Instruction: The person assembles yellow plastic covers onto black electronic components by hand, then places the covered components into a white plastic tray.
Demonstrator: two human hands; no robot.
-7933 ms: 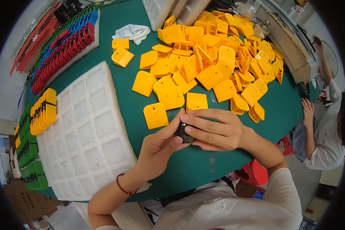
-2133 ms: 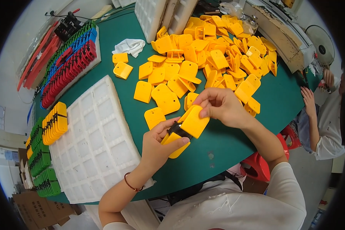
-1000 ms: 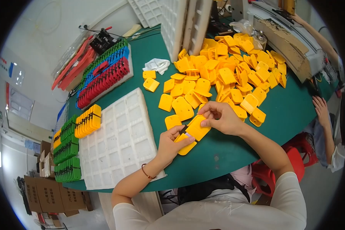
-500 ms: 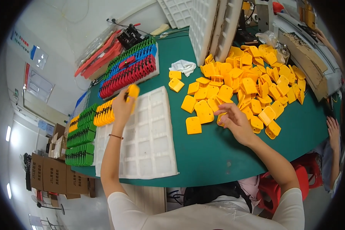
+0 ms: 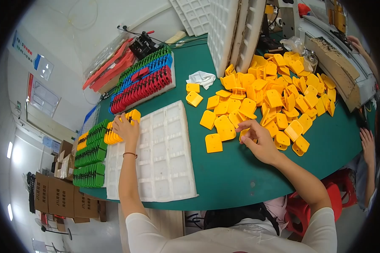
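Note:
My left hand [image 5: 126, 127] is closed on a yellow plastic piece [image 5: 134, 114], at the far end of a row of upright yellow pieces [image 5: 111, 134] with black parts on them. This row stands along the left of a white gridded tray [image 5: 164, 158]. Farther right, my right hand [image 5: 259, 141] hovers at the near edge of a heap of loose yellow pieces [image 5: 274, 98]. Its thumb and forefinger are curved apart, with one yellow piece [image 5: 243, 134] showing between them. Whether they touch that piece is hard to make out.
Green pieces [image 5: 90, 152] stand in rows left of the tray. Behind them, another tray holds red [image 5: 143, 88], blue and green pieces. White gridded panels [image 5: 223, 33] stand upright at the back, near a white cloth [image 5: 201, 79]. Another person's hand [image 5: 367, 141] rests at the right.
My left hand has lowered and moved slightly left, bringing its yellow piece down to the row. The right hand keeps nearly the same pose beside the heap.

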